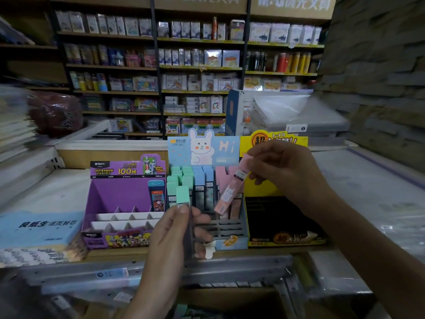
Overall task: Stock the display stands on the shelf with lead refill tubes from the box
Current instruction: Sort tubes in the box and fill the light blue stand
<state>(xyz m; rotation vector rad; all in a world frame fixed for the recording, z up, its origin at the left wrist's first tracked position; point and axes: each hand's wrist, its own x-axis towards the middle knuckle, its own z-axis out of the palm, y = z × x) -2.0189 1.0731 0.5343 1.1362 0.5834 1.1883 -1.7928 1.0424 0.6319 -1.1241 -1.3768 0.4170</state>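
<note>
Head view: the left hand [170, 229] pinches a slim clear tube with a mint-green cap [183, 195], upright, just in front of the blue cardboard stand [220, 153]. The right hand [285, 171] grips a flat pink tube [230, 191] by its top end, tilted over the stand's pink row. Mint, blue and pink caps fill the stand's back slots; its grey front grid shows open cells. The header card bears a white rabbit and "Hi". To the left, a purple stand [119, 192] reads "ULTRAMAN HEROES" and "100", with one tube [157, 195] in its back right corner. To the right sits a yellow-and-black stand [259, 187]. All three rest on a wooden shelf [115, 252]. Stocked racks behind are blurred
</note>
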